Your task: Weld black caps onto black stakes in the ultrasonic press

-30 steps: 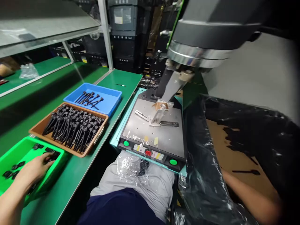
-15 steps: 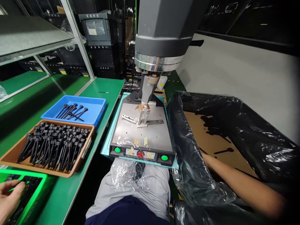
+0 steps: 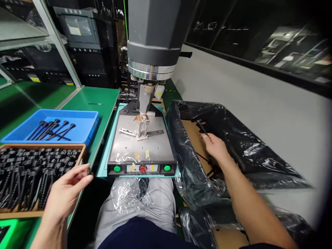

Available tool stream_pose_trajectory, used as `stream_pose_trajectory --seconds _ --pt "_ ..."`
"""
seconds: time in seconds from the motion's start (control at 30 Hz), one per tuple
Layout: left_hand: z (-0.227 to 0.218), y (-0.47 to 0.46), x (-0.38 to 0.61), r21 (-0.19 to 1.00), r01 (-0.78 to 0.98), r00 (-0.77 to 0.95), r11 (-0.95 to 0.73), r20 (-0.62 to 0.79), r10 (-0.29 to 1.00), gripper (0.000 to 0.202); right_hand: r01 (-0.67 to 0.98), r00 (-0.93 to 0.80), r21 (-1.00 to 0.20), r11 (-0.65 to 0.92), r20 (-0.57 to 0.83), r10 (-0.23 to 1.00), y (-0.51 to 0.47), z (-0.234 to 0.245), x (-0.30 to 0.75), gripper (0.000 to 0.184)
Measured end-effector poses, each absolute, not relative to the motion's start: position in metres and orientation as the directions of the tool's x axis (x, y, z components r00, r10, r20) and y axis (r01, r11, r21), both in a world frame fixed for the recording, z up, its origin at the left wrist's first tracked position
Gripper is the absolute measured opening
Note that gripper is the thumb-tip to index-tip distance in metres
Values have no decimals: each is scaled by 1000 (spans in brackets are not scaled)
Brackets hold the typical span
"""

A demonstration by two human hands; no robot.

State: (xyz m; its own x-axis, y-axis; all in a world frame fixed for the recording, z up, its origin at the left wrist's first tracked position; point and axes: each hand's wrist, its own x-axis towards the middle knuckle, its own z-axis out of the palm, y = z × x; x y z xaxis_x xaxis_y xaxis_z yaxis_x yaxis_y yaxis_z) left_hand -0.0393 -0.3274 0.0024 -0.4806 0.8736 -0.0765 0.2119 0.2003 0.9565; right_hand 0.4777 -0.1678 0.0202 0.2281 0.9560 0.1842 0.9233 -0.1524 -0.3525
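Note:
My left hand (image 3: 66,192) hovers by the bench's front edge, beside the brown tray (image 3: 82,149) of black rod-shaped parts. Its fingers are pinched together on a small black piece (image 3: 89,170) at the fingertips. Reaching into the cardboard box lined with black plastic (image 3: 233,138), my right hand (image 3: 215,147) is closed on a black rod part (image 3: 201,127) that sticks up toward the box's far end. Between the hands stands the press machine, its metal base plate (image 3: 140,147) carrying a small fixture (image 3: 141,125) under the horn (image 3: 144,98).
A blue tray (image 3: 85,119) holds several black rods behind the brown tray. A green tray corner (image 3: 5,230) shows at the lower left. The machine front has two green buttons (image 3: 117,168) and a red one (image 3: 142,169). Clear plastic film lies on my lap (image 3: 135,193).
My left hand left the green tray and rose toward the machine with a small piece. My right hand came up inside the box holding a black rod. The view swung right.

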Motion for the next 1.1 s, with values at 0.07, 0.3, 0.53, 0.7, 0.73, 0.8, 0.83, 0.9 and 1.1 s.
stream_pose_trajectory --seconds 0.07,0.3,0.53,0.7,0.73,0.8,0.83,0.9,1.1 --pt "1 -305 -14 991 59 -304 121 -98 948 38 863 89 -504 46 241 966 -197 24 449 41" --pt "17 -263 63 989 -151 48 -7 14 999 34 570 -380 -650 503 335 862 -270 -1 343 28" --pt "21 -262 77 992 -108 194 -60 81 978 30 494 -476 -662 564 336 812 -273 -4 316 26" --pt "18 -261 73 993 -31 151 -110 114 982 29 469 -488 -690 551 318 813 -272 -4 315 26" --pt "18 -261 73 994 -28 145 -108 111 983 29 470 -491 -689 552 316 812 -272 -5 315 25" --pt "19 -260 73 995 -31 143 -93 96 985 28 483 -494 -672 562 321 808 -272 -7 314 25" --pt "19 -260 73 996 -34 143 -84 88 986 28 494 -491 -658 568 328 807 -272 -8 314 26" --pt "20 -260 74 996 -40 136 -74 79 988 27 517 -481 -632 577 343 807 -272 -10 314 26" --pt "14 -256 74 992 -113 130 -62 77 988 29 453 -466 -719 527 313 828 -273 -15 308 26"
